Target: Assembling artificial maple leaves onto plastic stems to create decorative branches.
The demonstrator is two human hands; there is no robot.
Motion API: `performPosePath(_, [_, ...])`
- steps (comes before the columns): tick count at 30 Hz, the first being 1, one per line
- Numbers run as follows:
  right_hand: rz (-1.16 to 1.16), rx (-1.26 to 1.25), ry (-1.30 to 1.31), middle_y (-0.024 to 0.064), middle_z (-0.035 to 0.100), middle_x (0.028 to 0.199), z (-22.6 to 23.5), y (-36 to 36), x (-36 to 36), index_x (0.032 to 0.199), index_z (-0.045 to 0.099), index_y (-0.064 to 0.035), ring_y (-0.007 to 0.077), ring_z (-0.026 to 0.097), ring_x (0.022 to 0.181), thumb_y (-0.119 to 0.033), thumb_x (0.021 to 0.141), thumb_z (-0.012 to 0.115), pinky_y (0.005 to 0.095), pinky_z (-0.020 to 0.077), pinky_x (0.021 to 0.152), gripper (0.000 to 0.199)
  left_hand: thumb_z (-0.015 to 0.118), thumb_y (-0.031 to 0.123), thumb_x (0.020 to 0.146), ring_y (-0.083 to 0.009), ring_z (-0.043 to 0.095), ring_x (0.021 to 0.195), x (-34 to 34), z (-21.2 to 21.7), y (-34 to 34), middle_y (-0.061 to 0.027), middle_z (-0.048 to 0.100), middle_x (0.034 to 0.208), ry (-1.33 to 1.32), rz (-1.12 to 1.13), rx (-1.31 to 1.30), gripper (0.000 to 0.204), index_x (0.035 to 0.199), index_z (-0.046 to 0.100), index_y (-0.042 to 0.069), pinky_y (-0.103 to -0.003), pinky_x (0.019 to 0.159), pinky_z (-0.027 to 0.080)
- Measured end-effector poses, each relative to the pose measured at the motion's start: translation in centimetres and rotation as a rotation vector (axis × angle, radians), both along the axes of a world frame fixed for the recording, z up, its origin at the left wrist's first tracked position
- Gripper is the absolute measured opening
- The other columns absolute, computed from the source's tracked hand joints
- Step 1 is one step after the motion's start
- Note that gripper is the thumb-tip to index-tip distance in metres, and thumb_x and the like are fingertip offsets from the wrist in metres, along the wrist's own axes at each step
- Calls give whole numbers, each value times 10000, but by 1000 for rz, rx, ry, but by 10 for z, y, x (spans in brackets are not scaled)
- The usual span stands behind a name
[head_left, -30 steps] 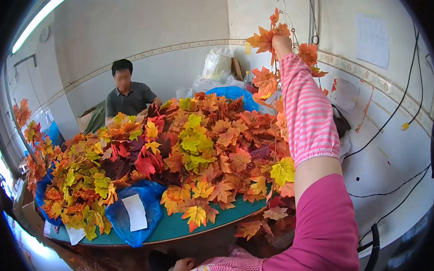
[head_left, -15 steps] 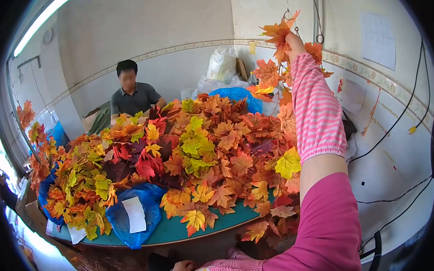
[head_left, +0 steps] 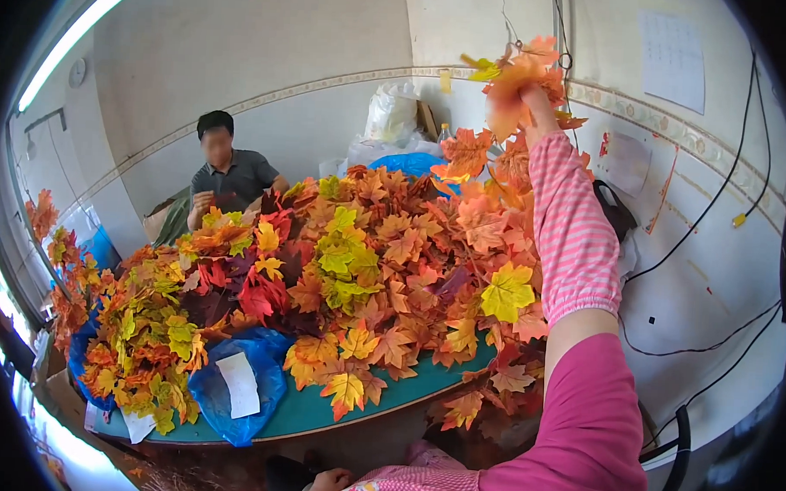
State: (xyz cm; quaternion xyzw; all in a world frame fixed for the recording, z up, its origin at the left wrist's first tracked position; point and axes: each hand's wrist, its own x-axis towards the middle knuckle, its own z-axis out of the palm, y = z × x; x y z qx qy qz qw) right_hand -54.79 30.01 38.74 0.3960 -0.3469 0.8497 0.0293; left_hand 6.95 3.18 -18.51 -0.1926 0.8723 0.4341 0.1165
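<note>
High at the right, my right hand (head_left: 538, 110) is closed on a garland of orange artificial maple leaves (head_left: 470, 151), whose strand hangs down toward the table. The leaves at my fingers are blurred, and a thin wire (head_left: 508, 20) comes down from above just over them. Low in the frame, my left hand (head_left: 331, 481) rests by my lap; its fingers are too obscured to read. In front of me a big heap of artificial maple leaves (head_left: 396, 272) in orange, red, yellow and green covers most of the green table (head_left: 317, 423).
Across the table sits a person (head_left: 240, 175) in a dark shirt, one hand raised. A blue plastic bag (head_left: 272, 375) with a white paper (head_left: 238, 385) lies at the near edge. White bags (head_left: 391, 116) stand at the back; black cables (head_left: 714, 231) hang along the right wall.
My right hand has shifted slightly down, and the leaves in it have swung and bunched. The person opposite has raised a hand. The whole view has moved a little.
</note>
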Motion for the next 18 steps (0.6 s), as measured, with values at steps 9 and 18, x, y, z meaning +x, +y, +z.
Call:
performPosePath(9, [-1409, 726, 194, 220, 672, 985, 43, -16, 12, 1021, 707, -93, 358, 646, 943, -182, 799, 516, 414, 504, 821, 306, 610, 293, 909, -220, 671, 947, -3, -4, -1, -115, 702, 989, -8, 12, 40, 292, 1084, 670, 68, -315, 863, 505])
performPosePath(18, [-1468, 901, 90, 204, 665, 1033, 68, -16, -13, 1005, 708, -73, 374, 615, 1014, -192, 790, 494, 426, 481, 896, 326, 603, 267, 897, -251, 666, 970, -4, 6, 1, -129, 692, 1009, 7, 48, -41, 272, 1088, 682, 89, -315, 878, 501])
